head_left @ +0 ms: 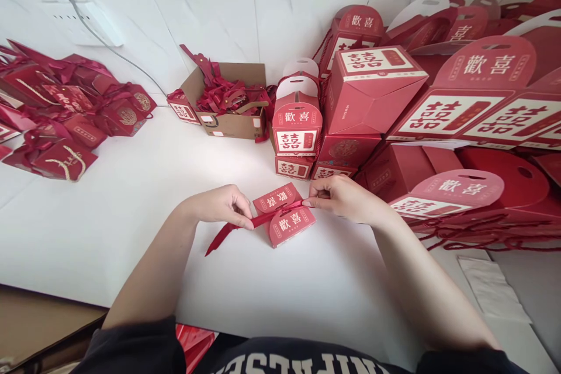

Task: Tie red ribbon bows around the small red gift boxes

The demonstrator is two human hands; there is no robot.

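A small red box [293, 227] with white characters sits on the white table between my hands. Across its top runs a dark red ribbon [263, 220]. Left of the box, my left hand [232, 207] pinches the ribbon, and a loose tail hangs down past the fingers onto the table side. At the box's right edge, my right hand [331, 194] has its fingers closed on the ribbon's other end. The ribbon is stretched between both hands. Whether a knot lies at its middle is too small to tell.
Behind stands an open cardboard box [232, 125] full of red ribbons. Stacked red gift boxes [372, 90] fill the right side. Finished-looking red boxes with bows [56, 155] lie at the left. A white tissue [493, 289] is at the lower right.
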